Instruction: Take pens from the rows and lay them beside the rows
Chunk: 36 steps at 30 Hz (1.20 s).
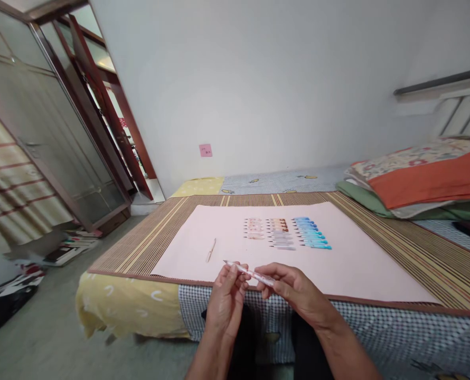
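Between my two hands is a slim pale pen (255,274) with pinkish markings, its dark tip pointing to the upper left. My left hand (230,287) pinches it near the tip end, while my right hand (288,285) grips its rear part. Both hands are just above the near edge of a pale pink sheet (362,269). Beyond them lie neat columns of pens on the sheet: blue pens (311,233) at right, brown and grey pens (281,232) in the middle, pale pens (253,228) at left. A thin whitish pen-like piece (210,250) lies alone to the left.
The sheet rests on a striped woven mat (132,248) over a bed with yellow and checked covers (140,301). Folded bedding (425,179) is piled at the right. A white wall (274,95) rises behind, and a door (112,116) stands ajar at the left.
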Motion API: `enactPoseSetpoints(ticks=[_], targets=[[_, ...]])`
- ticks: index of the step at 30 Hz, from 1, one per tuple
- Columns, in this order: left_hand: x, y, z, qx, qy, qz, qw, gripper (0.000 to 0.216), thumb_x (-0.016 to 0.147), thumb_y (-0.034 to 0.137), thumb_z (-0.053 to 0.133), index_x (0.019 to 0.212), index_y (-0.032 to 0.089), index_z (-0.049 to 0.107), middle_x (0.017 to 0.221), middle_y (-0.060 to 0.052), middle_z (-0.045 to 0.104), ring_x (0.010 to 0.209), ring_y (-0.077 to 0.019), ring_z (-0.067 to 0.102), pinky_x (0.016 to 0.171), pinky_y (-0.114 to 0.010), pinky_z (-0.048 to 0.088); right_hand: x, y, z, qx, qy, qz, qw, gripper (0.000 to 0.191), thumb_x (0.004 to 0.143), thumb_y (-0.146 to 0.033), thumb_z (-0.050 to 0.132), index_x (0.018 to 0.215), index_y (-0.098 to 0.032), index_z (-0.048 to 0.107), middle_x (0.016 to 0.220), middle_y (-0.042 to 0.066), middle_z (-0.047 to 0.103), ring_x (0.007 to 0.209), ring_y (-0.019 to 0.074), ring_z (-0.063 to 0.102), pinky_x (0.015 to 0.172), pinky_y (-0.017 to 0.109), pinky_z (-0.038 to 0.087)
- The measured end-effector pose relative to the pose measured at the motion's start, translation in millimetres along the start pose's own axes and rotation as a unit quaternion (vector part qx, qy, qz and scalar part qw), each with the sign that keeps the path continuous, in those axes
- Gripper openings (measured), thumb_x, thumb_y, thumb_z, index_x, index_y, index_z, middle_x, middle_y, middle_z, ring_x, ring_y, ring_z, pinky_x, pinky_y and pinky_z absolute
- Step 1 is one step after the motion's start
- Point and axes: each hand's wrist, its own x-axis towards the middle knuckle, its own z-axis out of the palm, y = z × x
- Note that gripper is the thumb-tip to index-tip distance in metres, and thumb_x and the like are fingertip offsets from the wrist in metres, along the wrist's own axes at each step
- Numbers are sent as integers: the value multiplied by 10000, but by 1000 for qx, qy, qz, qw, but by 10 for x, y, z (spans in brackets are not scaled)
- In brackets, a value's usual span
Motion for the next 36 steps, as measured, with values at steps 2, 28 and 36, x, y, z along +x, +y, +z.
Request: enactPoseSetpoints(ticks=[2, 28, 36], targets=[[-3, 15, 13, 6, -5, 5, 1000, 422, 555, 288, 990, 837, 126, 721, 844, -59, 754, 689, -109, 676, 619, -179, 547, 4, 25, -20, 7, 5, -7, 1000, 401, 882, -489, 725, 1163, -202, 722, 957, 59, 727, 811, 151, 656, 798, 303, 522], [-108, -3, 125, 43, -47, 48, 997, 353, 653, 298, 940, 828, 139, 678, 841, -55, 731, 700, -103, 648, 627, -182, 541, -39, 12, -84, 40, 24, -12, 999, 518, 785, -606, 770, 1094, -189, 747, 866, 61, 721, 775, 175, 646, 782, 326, 517], [-126, -78, 142, 49, -58, 34, 997, 377, 625, 319, 948, 859, 121, 728, 799, -65, 727, 651, -122, 647, 625, -224, 544, -40, 81, -77, 16, -8, 8, 1000, 479, 810, -523, 779, 1155, -199, 710, 1087, 95, 736, 894, 200, 655, 854, 362, 518]])
